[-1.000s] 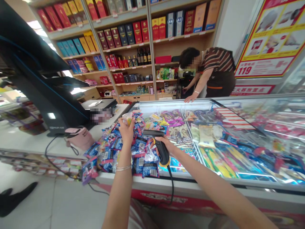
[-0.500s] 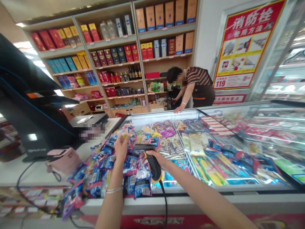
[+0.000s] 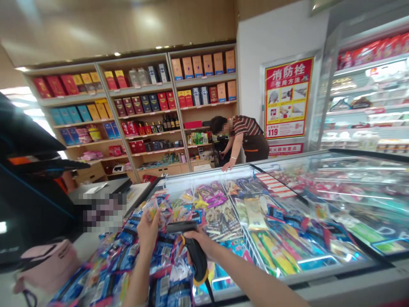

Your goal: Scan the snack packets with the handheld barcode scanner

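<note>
My left hand is raised over a heap of blue snack packets and its fingers pinch a small clear-wrapped packet. My right hand is wrapped round the handle of a black barcode scanner with a yellow band; the scanner's head points left toward that packet. The scanner's cable drops off the bottom edge. Both hands sit above the left end of the glass-topped freezer.
A black register screen stands at left with a pink cap beside it. Another person leans on the freezer's far rim. Shelves of boxed goods line the back wall; a red poster hangs at right.
The view has tilted upward, so hands and packets now sit lower in the picture. My left hand still holds the small packet beside the scanner; the other person has kept leaning on the freezer.
</note>
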`<act>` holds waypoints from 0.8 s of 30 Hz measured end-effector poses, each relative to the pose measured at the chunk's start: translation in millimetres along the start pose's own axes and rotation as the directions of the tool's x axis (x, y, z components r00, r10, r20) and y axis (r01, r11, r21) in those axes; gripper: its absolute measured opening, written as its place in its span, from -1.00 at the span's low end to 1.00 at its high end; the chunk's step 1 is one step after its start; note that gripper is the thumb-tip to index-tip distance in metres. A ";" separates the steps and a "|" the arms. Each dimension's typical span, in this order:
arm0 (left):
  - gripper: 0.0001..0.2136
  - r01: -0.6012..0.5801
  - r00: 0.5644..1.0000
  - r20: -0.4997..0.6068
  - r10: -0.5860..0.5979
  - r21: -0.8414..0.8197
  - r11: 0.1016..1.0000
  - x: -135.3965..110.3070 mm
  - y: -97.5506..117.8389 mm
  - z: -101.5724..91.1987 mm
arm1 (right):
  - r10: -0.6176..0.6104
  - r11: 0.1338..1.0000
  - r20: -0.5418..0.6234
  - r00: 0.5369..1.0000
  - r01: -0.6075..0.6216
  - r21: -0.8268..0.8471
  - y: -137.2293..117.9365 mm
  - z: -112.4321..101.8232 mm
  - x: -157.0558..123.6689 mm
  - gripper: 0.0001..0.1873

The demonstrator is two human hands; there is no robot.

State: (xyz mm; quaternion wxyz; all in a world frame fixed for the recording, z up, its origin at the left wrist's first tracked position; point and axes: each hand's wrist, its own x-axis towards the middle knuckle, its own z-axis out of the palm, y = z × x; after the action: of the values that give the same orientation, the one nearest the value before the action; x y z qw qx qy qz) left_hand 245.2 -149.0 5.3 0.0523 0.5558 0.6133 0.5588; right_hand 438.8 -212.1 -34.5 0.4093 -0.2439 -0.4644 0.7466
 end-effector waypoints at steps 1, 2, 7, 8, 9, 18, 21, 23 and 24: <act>-0.61 0.001 1.000 -0.003 -0.001 -0.004 1.000 -0.2 0.5 -0.2 | 0.000 1.000 0.001 1.000 0.000 0.002 1.2 -0.6 1.5 -0.55; -0.62 0.001 1.000 -0.005 -0.001 -0.011 1.000 -0.3 0.7 -0.2 | 0.000 1.000 -0.002 1.000 0.000 0.005 2.3 -1.2 2.9 -0.55; -0.66 0.003 1.000 -0.007 -0.003 -0.048 0.999 -0.5 -1.3 3.5 | 0.020 1.000 -0.027 0.999 -0.020 0.017 2.7 -1.7 5.4 -0.54; -0.66 0.005 1.000 -0.008 -0.006 -0.056 0.998 -1.2 -1.3 4.9 | 0.020 1.000 -0.029 0.999 -0.019 0.016 1.9 -1.1 4.7 -0.54; -0.66 0.008 1.000 -0.003 -0.009 -0.066 0.998 -2.3 -1.0 6.3 | 0.015 1.000 -0.030 0.999 -0.015 0.011 0.8 -0.2 3.5 -0.55; -0.60 0.120 0.992 0.053 -0.111 -0.221 0.968 -8.5 2.6 15.8 | -0.001 0.994 -0.051 0.999 -0.004 -0.106 -9.7 10.3 -11.6 -0.64; -0.56 0.176 0.984 0.079 -0.159 -0.315 0.933 -7.5 -0.6 18.7 | -0.006 0.987 -0.067 0.998 -0.005 -0.160 -10.6 13.6 -13.9 -0.68; -0.53 0.208 0.978 0.100 -0.185 -0.363 0.908 -7.3 -3.5 20.7 | -0.019 0.980 -0.091 0.996 0.001 -0.198 -10.8 15.4 -14.8 -0.69; -0.52 0.219 0.975 0.109 -0.192 -0.381 0.898 -7.1 -5.0 21.8 | -0.029 0.976 -0.105 0.994 0.005 -0.219 -10.9 15.9 -15.3 -0.69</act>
State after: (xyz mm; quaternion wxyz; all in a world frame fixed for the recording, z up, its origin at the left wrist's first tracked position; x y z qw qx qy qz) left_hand 259.6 -139.4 -10.5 0.2416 0.4851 0.5426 0.6418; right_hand 439.5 -230.3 -17.8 0.4110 -0.3232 -0.5227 0.6733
